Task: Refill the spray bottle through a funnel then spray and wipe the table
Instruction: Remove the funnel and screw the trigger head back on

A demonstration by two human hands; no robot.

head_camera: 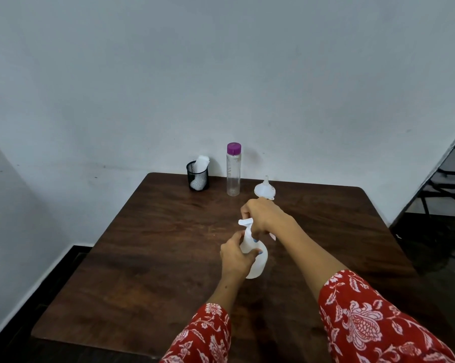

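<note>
Left hand [237,258] grips spray bottle [255,260] body, mid-desk [147,247] | right hand [263,216] clasps its white trigger head | funnel [265,189] inverted just behind bottle | purple-capped bottle [233,170] farther back, mesh cup [198,176] beside it

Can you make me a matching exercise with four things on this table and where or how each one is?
Things:
1. spray bottle
2. funnel
3. clear bottle
4. mesh cup

States:
A. purple cap on
B. gripped by both hands
C. upside down, spout up
D. holds white cloth

Pairs: 1-B, 2-C, 3-A, 4-D
</note>
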